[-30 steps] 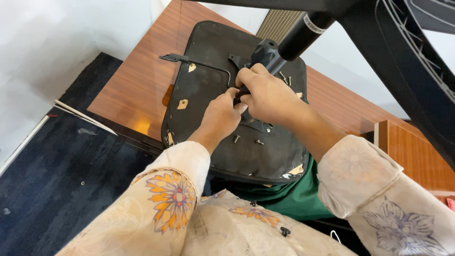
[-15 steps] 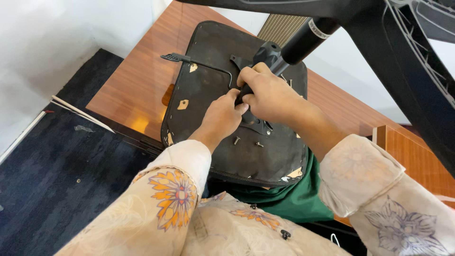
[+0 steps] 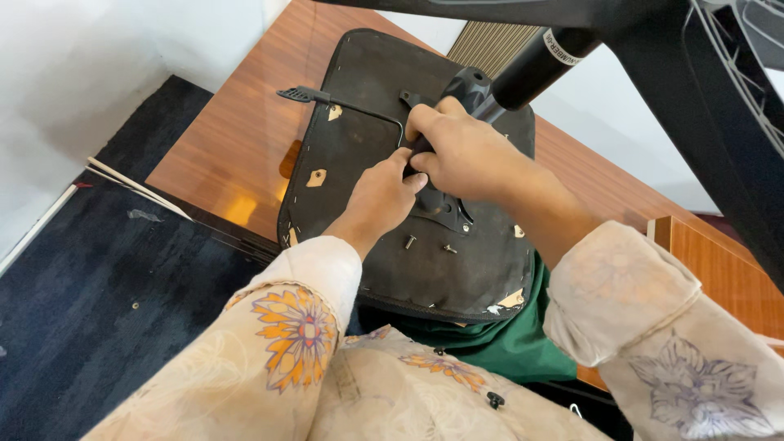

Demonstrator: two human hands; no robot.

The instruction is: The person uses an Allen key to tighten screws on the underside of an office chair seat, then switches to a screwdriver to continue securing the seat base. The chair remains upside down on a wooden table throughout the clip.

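Upturned chair seat (image 3: 367, 106), black and roughly rectangular with rounded corners, lies underside-up on a brown wooden table (image 3: 245, 139), its near edge overhanging the table toward the person's lap. Its long axis runs from the near right, by the lap, up and away to the far left corner of the table. A thin black lever (image 3: 304, 95) sticks out from its far left edge and points left. Small tan patches show at several spots along the seat's rim.

At the middle of the underside sits a black metal mounting plate (image 3: 445, 208), and from it a black gas cylinder (image 3: 535, 67) rises up and to the right toward the black chair base (image 3: 719, 106), which fills the upper right of the view.

Right hand (image 3: 465, 155) is wrapped over the mechanism where the cylinder meets the plate, fingers curled tight around it. Left hand (image 3: 380, 196) rests just beside it, touching it, with fingertips pressed together against something at the plate's left edge; what they pinch is hidden by the right hand, so I cannot tell.

Two small screws (image 3: 411, 241) lie loose on the seat just near of the plate, close to the left wrist.

Both arms wear pale floral sleeves (image 3: 302, 327). A green cloth (image 3: 498, 343) shows under the seat's near edge. Dark blue carpet (image 3: 98, 286) covers the floor at the left.
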